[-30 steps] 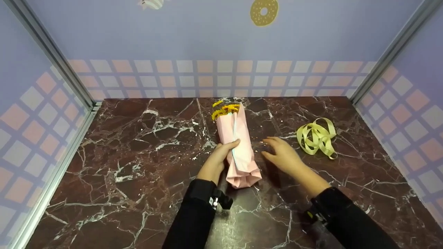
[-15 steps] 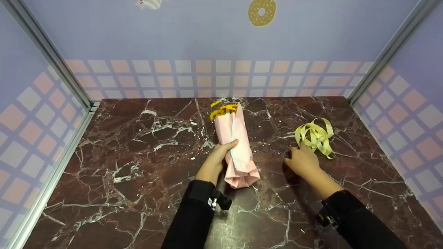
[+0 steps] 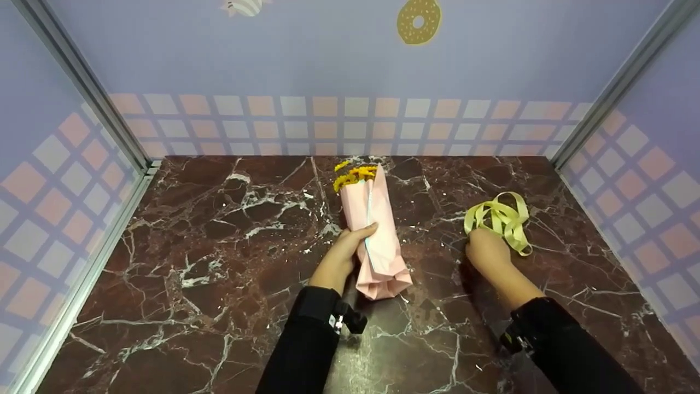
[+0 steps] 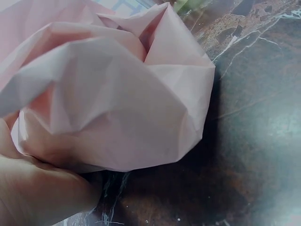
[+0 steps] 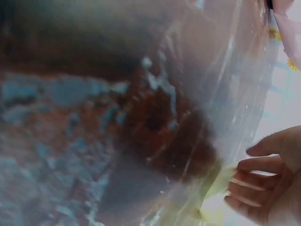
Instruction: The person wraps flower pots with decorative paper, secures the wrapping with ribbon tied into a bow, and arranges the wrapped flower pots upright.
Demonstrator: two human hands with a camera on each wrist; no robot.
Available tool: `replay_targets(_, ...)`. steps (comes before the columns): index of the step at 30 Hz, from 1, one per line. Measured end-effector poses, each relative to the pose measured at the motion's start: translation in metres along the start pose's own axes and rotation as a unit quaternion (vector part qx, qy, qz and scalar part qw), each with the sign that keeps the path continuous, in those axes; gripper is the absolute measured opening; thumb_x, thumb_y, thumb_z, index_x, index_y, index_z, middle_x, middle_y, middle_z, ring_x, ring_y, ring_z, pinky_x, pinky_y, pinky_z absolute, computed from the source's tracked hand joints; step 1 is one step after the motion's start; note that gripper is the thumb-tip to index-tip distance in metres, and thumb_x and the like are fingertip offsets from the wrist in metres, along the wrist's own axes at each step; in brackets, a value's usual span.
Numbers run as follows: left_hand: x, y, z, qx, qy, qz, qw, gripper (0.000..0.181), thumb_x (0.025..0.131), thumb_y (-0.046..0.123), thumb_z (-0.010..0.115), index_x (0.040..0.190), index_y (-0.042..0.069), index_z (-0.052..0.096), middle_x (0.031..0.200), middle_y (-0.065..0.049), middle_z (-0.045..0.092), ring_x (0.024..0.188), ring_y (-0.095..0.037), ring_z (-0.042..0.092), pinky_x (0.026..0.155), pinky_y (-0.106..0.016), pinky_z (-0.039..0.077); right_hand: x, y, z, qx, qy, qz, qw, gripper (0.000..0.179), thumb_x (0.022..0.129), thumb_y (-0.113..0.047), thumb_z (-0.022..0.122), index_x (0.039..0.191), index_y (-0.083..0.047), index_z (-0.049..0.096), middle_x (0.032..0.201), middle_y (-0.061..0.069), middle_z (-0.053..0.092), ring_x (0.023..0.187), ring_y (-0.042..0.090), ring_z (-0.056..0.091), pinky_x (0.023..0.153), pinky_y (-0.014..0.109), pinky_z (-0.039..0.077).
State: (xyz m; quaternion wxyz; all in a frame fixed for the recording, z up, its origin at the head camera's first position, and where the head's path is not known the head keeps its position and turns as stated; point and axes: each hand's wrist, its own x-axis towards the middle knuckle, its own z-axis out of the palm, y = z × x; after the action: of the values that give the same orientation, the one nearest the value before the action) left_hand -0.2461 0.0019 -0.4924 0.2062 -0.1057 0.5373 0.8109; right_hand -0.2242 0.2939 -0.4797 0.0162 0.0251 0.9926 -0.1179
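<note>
A bouquet [image 3: 381,235] of yellow flowers in pink wrapping paper lies on the marble-patterned table in the head view. My left hand [image 3: 343,253] holds it from the left, thumb across the front of the paper; the other fingers are hidden. Folded pink paper [image 4: 117,99] at the bouquet's lower end fills much of the left wrist view. To the right, my right hand [image 3: 488,253] is at the near-left edge of a loose heap of yellow-green ribbon [image 3: 511,221]. The right wrist view shows this hand's fingers [image 5: 256,181] loosely bent beside the ribbon, thumb apart from the index finger.
The dark red marbled tabletop [image 3: 219,306] extends around both hands. Lilac walls with pink and white squares [image 3: 295,128] stand at the back and both sides, joined by grey metal corner strips [image 3: 607,87].
My right hand has moved right, from beside the bouquet to the ribbon's near edge. The left hand and the bouquet stay in place.
</note>
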Motion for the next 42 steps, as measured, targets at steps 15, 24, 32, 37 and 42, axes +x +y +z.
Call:
replay_targets(15, 0.001, 0.000, 0.000, -0.003, -0.007, 0.002, 1.0000, 0.041, 0.090, 0.017, 0.068, 0.121, -0.004, 0.053, 0.094, -0.008, 0.065, 0.085, -0.020, 0.064, 0.091, -0.034, 0.049, 0.039, -0.004, -0.037, 0.147, 0.132, -0.083, 0.9768, 0.015, 0.079, 0.008, 0.065, 0.090, 0.005, 0.075, 0.093, 0.022, 0.070, 0.088, 0.039, 0.065, 0.080, 0.049, 0.052)
replay_targets(24, 0.001, -0.001, -0.001, -0.003, 0.004, -0.005, 1.0000, 0.044, 0.088, 0.017, 0.070, 0.121, -0.003, 0.050, 0.092, -0.008, 0.064, 0.084, -0.021, 0.063, 0.090, -0.035, 0.049, 0.059, -0.022, -0.075, 0.135, 0.085, -0.049, 0.9859, 0.024, 0.091, -0.018, 0.070, 0.082, 0.004, 0.074, 0.076, 0.017, 0.070, 0.061, 0.024, 0.061, 0.062, 0.037, 0.051)
replay_targets(32, 0.000, -0.002, -0.001, -0.009, -0.013, -0.006, 0.9999, 0.042, 0.090, 0.017, 0.068, 0.123, -0.002, 0.052, 0.096, -0.009, 0.065, 0.087, -0.021, 0.064, 0.090, -0.035, 0.050, 0.067, -0.031, -0.102, 0.270, 0.108, 0.005, 0.9568, 0.029, 0.097, -0.022, 0.062, 0.090, 0.005, 0.069, 0.069, 0.003, 0.065, 0.054, 0.010, 0.056, 0.050, 0.022, 0.048)
replay_targets(37, -0.001, -0.002, -0.002, -0.010, -0.018, -0.003, 0.9998, 0.044, 0.089, 0.019, 0.070, 0.124, -0.001, 0.052, 0.100, -0.010, 0.067, 0.088, -0.022, 0.065, 0.091, -0.035, 0.050, 0.069, -0.031, -0.115, 0.360, 0.120, 0.026, 0.9248, 0.030, 0.099, -0.024, 0.059, 0.104, 0.005, 0.065, 0.066, -0.001, 0.067, 0.056, 0.011, 0.065, 0.053, 0.022, 0.054)
replay_targets(42, -0.003, -0.002, -0.002, -0.004, -0.024, -0.001, 0.9997, 0.045, 0.089, 0.021, 0.070, 0.126, 0.000, 0.053, 0.106, -0.011, 0.067, 0.093, -0.023, 0.065, 0.093, -0.035, 0.048, 0.067, -0.020, -0.107, 0.331, 0.106, 0.021, 0.9375, 0.030, 0.099, -0.025, 0.059, 0.099, 0.005, 0.067, 0.077, 0.006, 0.071, 0.066, 0.017, 0.068, 0.056, 0.021, 0.054)
